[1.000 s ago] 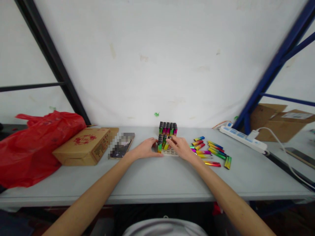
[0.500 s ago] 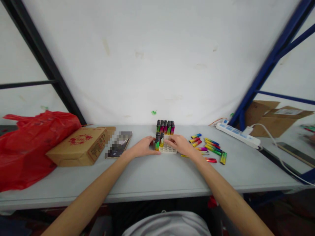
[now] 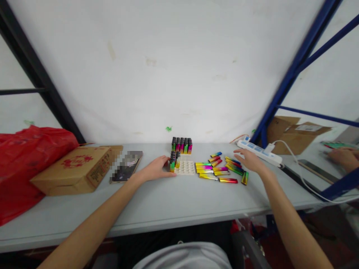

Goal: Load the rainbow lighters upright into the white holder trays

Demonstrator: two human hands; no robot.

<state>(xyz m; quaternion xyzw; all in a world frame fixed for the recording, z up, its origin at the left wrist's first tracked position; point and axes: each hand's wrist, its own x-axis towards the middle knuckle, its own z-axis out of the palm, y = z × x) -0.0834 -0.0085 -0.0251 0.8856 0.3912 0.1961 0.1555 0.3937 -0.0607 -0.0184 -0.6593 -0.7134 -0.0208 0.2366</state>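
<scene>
A white tray with round holes [image 3: 186, 168] lies on the table, with several upright lighters [image 3: 172, 164] in its left end. My left hand [image 3: 155, 168] grips that end, the thumb at the front corner and the fingers behind. My right hand [image 3: 249, 160] is over the right side of a loose pile, its fingers stretched out and nothing visible in them. Under and beside it lie several shiny multicoloured lighters [image 3: 228, 181], some partly covered by the fingers. Behind the tray stands a block of upright lighters with black tops [image 3: 182, 145].
To the left are a red plastic bag [image 3: 22, 164], a cardboard box [image 3: 73, 170] and a dark flat package [image 3: 127, 167]. On the right lie a white power strip [image 3: 260, 152] with a cable and a phone [image 3: 318, 171]. Another person's hand [image 3: 343, 157] shows at far right.
My right hand has moved from the tray to the right, over the loose lighters. My left hand stays at the tray's left end. The view has turned slightly right.
</scene>
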